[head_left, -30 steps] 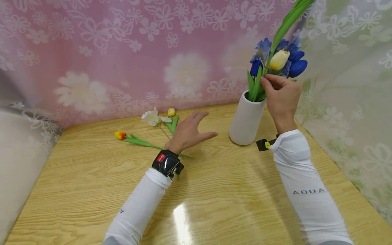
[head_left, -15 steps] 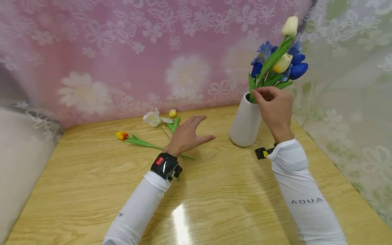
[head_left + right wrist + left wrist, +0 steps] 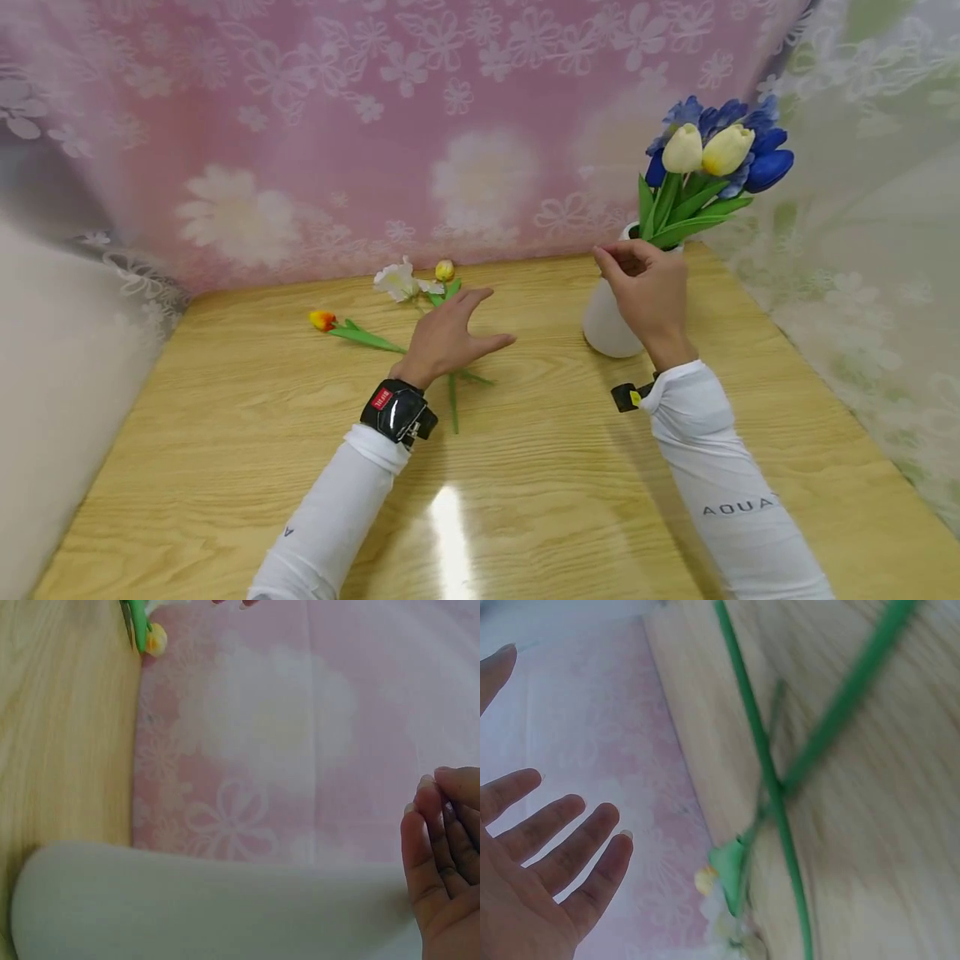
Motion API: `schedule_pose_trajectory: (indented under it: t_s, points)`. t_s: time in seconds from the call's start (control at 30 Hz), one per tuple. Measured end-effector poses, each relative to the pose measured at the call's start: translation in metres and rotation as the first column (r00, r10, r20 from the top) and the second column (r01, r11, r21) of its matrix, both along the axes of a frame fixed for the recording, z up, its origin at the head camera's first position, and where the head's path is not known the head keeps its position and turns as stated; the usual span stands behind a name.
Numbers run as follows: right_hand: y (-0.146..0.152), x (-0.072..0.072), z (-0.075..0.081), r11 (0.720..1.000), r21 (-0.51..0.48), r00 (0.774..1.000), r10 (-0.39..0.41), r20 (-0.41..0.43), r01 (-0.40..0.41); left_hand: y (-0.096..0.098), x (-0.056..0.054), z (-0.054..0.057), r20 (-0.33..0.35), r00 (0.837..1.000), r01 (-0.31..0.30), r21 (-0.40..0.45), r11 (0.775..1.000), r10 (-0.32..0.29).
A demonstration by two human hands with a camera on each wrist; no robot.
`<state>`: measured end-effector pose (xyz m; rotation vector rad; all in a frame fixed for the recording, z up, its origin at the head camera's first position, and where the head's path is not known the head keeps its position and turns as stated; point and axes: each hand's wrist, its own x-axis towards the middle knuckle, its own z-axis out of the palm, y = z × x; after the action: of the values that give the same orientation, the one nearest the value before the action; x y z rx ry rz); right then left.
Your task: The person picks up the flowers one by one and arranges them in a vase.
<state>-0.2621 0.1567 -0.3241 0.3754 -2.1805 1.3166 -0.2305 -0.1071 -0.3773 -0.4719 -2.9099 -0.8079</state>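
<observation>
My right hand (image 3: 648, 287) is in front of the white vase (image 3: 609, 325), thumb tip close to its fingertips, with nothing visible between them. In the right wrist view the vase (image 3: 202, 907) lies along the bottom, beside the bent fingers (image 3: 431, 847). The vase bears a white tulip (image 3: 682, 150), a pale yellow tulip (image 3: 727, 150) and several blue flowers (image 3: 768, 171). Fingers spread, my left hand (image 3: 442, 337) hovers over crossed stems and grips nothing. Below it lie an orange-red tulip (image 3: 322, 321), a white ruffled flower (image 3: 397, 279) and a small yellow tulip (image 3: 445, 270).
The wooden table (image 3: 300, 467) meets a pink floral curtain (image 3: 337, 192) at the back. A pale green patterned curtain (image 3: 862, 275) borders the right side. Loose green stems (image 3: 776, 780) cross under the left hand.
The white tulip has come down into the vase among the other blooms. My right hand has moved down and left, off its stem. The left hand barely moves; the head view shifts slightly.
</observation>
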Motion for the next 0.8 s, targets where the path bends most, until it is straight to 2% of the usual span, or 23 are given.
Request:
schedule_pose_trajectory:
  t_s: [0.2,0.33,0.5,0.8]
  points:
    - [-0.019,-0.006,-0.018,0.995,-0.004,0.995,0.102,0.011,-0.102,-0.019,0.004,-0.007,0.01,0.999,-0.039,-0.012,0.999,0.039]
    - [-0.032,-0.007,-0.029,0.991,0.021,0.991,0.131,0.032,-0.132,-0.031,0.008,-0.01,0.007,0.998,-0.069,-0.033,0.997,0.069]
    - [-0.049,-0.006,-0.037,0.986,0.062,0.983,0.144,0.116,-0.152,-0.045,0.013,-0.013,0.028,0.993,-0.114,-0.033,0.993,0.115]
    - [-0.079,-0.005,-0.053,0.96,0.125,0.949,0.22,0.226,-0.252,-0.069,0.024,-0.022,0.034,0.982,-0.187,-0.037,0.982,0.188]
